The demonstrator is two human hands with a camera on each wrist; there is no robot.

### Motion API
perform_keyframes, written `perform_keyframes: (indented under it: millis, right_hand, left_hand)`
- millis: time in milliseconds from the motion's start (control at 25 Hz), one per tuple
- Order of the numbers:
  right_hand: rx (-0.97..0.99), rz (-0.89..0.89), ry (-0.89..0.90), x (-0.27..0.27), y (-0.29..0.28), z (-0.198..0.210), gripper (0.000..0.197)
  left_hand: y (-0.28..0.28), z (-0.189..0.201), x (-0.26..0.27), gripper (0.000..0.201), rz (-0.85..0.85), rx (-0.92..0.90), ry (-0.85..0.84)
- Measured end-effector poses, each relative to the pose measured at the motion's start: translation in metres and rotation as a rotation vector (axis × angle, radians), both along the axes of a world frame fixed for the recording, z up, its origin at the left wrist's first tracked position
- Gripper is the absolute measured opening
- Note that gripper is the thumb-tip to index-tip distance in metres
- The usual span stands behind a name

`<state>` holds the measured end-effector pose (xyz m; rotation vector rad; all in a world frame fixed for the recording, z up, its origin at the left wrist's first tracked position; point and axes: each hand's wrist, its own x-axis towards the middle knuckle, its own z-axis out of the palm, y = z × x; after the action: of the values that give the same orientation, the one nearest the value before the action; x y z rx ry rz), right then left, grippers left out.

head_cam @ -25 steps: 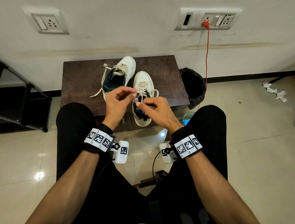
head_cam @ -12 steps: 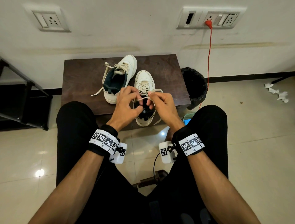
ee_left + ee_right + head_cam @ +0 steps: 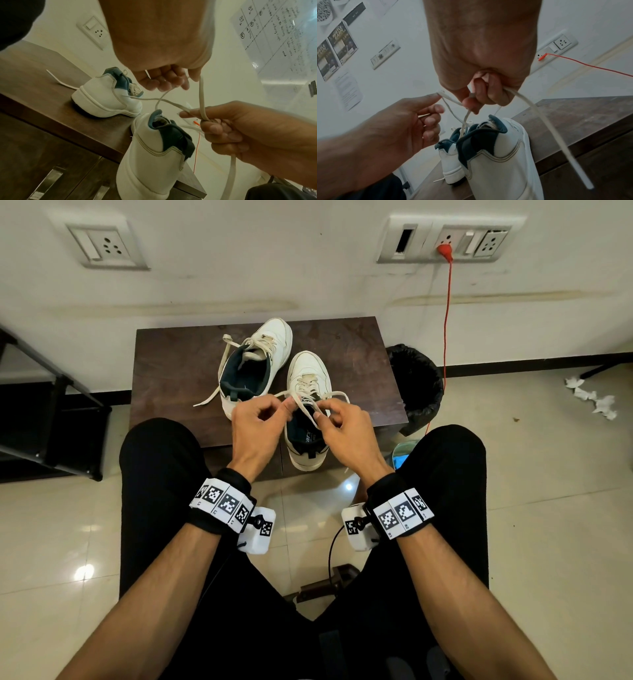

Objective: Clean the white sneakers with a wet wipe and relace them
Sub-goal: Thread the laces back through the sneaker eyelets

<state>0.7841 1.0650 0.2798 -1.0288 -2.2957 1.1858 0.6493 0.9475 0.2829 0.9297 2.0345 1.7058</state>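
Note:
Two white sneakers stand on a low brown table (image 3: 171, 364). The left sneaker (image 3: 255, 361) has a loose lace trailing over the tabletop. Both hands hover over the collar of the right sneaker (image 3: 308, 374), whose heel juts past the table's front edge. My left hand (image 3: 284, 407) pinches one strand of its cream lace (image 3: 339, 396). My right hand (image 3: 320, 415) grips the other strand. In the left wrist view the lace (image 3: 201, 97) crosses between the left hand (image 3: 164, 79) and right hand (image 3: 204, 121). From the right wrist, a lace end (image 3: 537, 112) hangs out of the right hand (image 3: 476, 97).
A black-lined bin (image 3: 416, 381) stands right of the table, with a red cable (image 3: 447, 313) running down the wall behind it. Crumpled white wipes (image 3: 592, 400) lie on the floor at the far right. A black shelf frame (image 3: 51, 412) stands at the left. My knees flank the table's front.
The hands, close together over the right sneaker's collar half a second ago, have drawn slightly apart, and the lace strands now stretch between them.

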Motion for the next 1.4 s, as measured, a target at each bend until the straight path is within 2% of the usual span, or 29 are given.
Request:
perform_keyframes:
  millis: [120, 320, 440, 640, 760, 920, 1040, 1160, 1320, 1400]
  right_hand:
    - [-0.017, 0.089, 0.016, 0.0, -0.003, 0.004, 0.024]
    - [-0.155, 0.109, 0.098, 0.003, -0.008, 0.016, 0.034]
    - [-0.239, 0.104, 0.172, 0.004, -0.003, 0.02, 0.03]
    - [-0.203, 0.001, 0.231, 0.006, 0.003, 0.016, 0.026]
    - [-0.163, -0.025, 0.259, 0.005, 0.001, 0.016, 0.025]
    - [-0.123, -0.007, 0.263, 0.005, 0.002, 0.015, 0.008]
    - [-0.108, -0.016, 0.265, 0.006, 0.005, 0.013, 0.014]
    - [-0.074, -0.103, 0.317, 0.01, 0.011, 0.013, 0.018]
    - [-0.001, -0.268, 0.386, 0.016, 0.023, 0.012, 0.021]
    - [0.015, -0.332, 0.398, 0.017, 0.028, 0.01, 0.022]
  left_hand:
    - [0.001, -0.002, 0.001, 0.02, -0.194, -0.018, -0.081]
    - [0.0, -0.008, 0.002, 0.024, -0.309, -0.163, 0.075]
    - [-0.001, -0.009, -0.002, 0.009, -0.234, -0.194, 0.051]
    - [-0.001, -0.004, -0.009, 0.021, -0.17, -0.15, -0.08]
    - [-0.001, -0.004, -0.008, 0.029, -0.164, -0.169, -0.092]
    - [0.0, -0.004, -0.01, 0.032, -0.152, -0.165, -0.121]
    - [0.0, -0.004, -0.012, 0.029, -0.123, -0.137, -0.135]
    - [-0.002, -0.006, -0.02, 0.03, 0.006, -0.076, -0.128]
    - [-0.004, -0.003, -0.028, 0.027, 0.227, -0.007, -0.028]
    - [-0.006, 0.001, -0.03, 0.025, 0.273, 0.05, -0.021]
